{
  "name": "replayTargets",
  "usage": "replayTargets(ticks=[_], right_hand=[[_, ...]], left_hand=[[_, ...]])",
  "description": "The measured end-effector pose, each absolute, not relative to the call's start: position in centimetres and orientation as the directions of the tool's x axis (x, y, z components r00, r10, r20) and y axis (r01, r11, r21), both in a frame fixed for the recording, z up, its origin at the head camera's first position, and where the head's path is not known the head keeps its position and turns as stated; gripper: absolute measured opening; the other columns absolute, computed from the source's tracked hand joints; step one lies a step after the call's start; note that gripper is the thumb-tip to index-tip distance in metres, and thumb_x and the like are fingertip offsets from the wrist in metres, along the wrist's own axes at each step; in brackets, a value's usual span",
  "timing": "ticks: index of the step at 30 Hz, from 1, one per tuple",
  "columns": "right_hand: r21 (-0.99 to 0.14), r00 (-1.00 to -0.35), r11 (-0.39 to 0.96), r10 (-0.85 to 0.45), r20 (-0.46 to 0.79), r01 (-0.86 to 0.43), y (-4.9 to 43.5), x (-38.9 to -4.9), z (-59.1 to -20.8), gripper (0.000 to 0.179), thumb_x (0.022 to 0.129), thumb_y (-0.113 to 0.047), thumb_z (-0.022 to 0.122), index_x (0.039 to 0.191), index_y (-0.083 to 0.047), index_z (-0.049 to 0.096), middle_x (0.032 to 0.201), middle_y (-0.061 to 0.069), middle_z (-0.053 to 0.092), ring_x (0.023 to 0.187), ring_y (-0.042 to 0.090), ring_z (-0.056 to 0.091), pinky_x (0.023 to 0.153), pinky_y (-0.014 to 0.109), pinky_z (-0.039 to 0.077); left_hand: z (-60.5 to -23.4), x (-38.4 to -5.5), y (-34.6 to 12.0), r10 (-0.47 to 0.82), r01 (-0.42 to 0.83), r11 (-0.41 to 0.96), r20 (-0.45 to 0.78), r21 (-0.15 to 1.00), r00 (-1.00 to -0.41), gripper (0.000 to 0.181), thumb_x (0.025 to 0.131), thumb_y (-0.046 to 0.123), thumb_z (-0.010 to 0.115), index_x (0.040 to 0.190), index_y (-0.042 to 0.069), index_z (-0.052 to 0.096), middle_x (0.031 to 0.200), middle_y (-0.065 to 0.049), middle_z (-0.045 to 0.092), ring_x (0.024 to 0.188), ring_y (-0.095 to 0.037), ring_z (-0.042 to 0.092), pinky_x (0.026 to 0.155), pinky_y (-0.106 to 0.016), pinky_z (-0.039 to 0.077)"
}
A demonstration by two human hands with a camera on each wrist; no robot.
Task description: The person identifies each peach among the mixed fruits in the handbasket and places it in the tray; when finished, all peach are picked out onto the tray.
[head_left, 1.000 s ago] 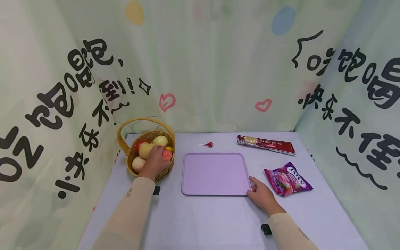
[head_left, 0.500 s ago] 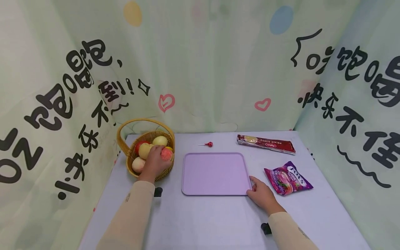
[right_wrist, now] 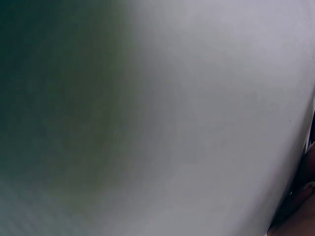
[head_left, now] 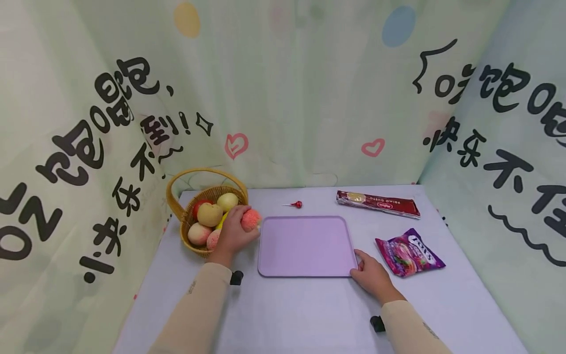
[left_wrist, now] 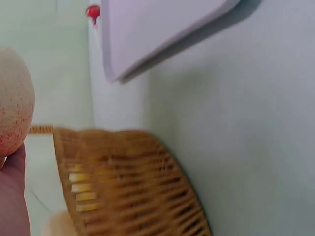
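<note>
In the head view my left hand grips a pinkish-red peach just past the right rim of a wicker basket. In the left wrist view the peach shows pale with red speckles, beside the basket. Other fruit stays in the basket, including a yellowish round fruit and a pale peach; my hand hides part of it. My right hand holds the near right corner of a flat lilac tray. Its fingertips partly disappear at the tray's edge.
Behind the tray lies a small red-headed item with a thin point. A long dark-red packet lies at the back right, and a purple snack bag right of the tray. Fabric walls enclose the table.
My left hand has lifted the peach out of the basket and carried it right, toward the tray's left edge. More fruit shows in the basket. The right hand has stayed at the tray's corner.
</note>
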State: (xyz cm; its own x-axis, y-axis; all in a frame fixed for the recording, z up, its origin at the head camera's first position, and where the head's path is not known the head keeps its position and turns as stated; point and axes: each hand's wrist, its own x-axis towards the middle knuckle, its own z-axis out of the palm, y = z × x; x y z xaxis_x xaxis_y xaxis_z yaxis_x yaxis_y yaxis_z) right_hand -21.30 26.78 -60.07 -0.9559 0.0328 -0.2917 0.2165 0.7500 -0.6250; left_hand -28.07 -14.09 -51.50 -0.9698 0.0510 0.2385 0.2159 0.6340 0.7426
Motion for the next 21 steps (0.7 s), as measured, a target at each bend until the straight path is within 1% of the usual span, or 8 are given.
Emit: replayTargets(ticks=[4, 7, 14, 18, 21], right_hand=[[-0.627, -0.959, 0.751, 0.028, -0.282, 0.206, 26.9, -21.4, -59.8, 0.075, 0.090, -0.023, 0.068, 0.156, -0.003, 0.039, 0.083, 0.007, 0.053, 0.072, 0.020, 0.048, 0.059, 0.032, 0.041], [-0.626, -0.959, 0.752, 0.032, -0.280, 0.208, 26.9, -21.4, -59.7, 0.075, 0.089, -0.023, 0.069, 0.156, -0.003, 0.039, 0.082, 0.007, 0.053, 0.072, 0.021, 0.048, 0.059, 0.032, 0.041], [-0.619, -0.955, 0.752, 0.043, -0.294, 0.225, 26.9, -21.3, -60.0, 0.076, 0.088, -0.023, 0.069, 0.156, -0.003, 0.040, 0.083, 0.007, 0.053, 0.072, 0.021, 0.049, 0.060, 0.032, 0.041], [-0.631, -0.956, 0.743, 0.042, -0.290, 0.224, 26.8, -21.2, -60.1, 0.076, 0.088, -0.023, 0.070, 0.155, -0.003, 0.041, 0.082, 0.007, 0.053, 0.071, 0.021, 0.049, 0.059, 0.032, 0.042], [-0.636, -0.958, 0.740, 0.044, -0.283, 0.221, 26.7, -21.1, -60.1, 0.075, 0.088, -0.022, 0.070, 0.155, -0.003, 0.041, 0.081, 0.007, 0.053, 0.070, 0.021, 0.049, 0.059, 0.033, 0.042]], left_hand=[[-51.9, -28.1, -12.7, 0.085, 0.211, 0.640, 0.205, 0.739, -0.975, 0.068, 0.073, 0.018, 0.080, 0.138, 0.015, 0.059, 0.143, -0.005, 0.052, 0.127, -0.027, 0.052, 0.109, -0.047, 0.050], [-52.3, -28.1, -11.8, 0.105, 0.209, 0.660, 0.186, 0.722, -0.977, 0.067, 0.074, 0.020, 0.079, 0.138, 0.016, 0.059, 0.143, -0.004, 0.052, 0.127, -0.026, 0.052, 0.108, -0.046, 0.051], [-53.7, -28.1, -10.0, 0.112, 0.162, 0.658, 0.117, 0.735, -0.987, 0.069, 0.075, 0.019, 0.080, 0.140, 0.013, 0.059, 0.144, -0.007, 0.051, 0.126, -0.027, 0.053, 0.108, -0.044, 0.051], [-54.5, -28.4, -9.3, 0.108, 0.138, 0.685, 0.087, 0.716, -0.990, 0.069, 0.076, 0.020, 0.080, 0.141, 0.012, 0.058, 0.145, -0.007, 0.051, 0.123, -0.025, 0.056, 0.108, -0.041, 0.051], [-54.9, -28.5, -8.8, 0.112, 0.131, 0.687, 0.074, 0.715, -0.991, 0.070, 0.076, 0.020, 0.080, 0.142, 0.010, 0.058, 0.145, -0.009, 0.051, 0.120, -0.026, 0.057, 0.107, -0.041, 0.051]])
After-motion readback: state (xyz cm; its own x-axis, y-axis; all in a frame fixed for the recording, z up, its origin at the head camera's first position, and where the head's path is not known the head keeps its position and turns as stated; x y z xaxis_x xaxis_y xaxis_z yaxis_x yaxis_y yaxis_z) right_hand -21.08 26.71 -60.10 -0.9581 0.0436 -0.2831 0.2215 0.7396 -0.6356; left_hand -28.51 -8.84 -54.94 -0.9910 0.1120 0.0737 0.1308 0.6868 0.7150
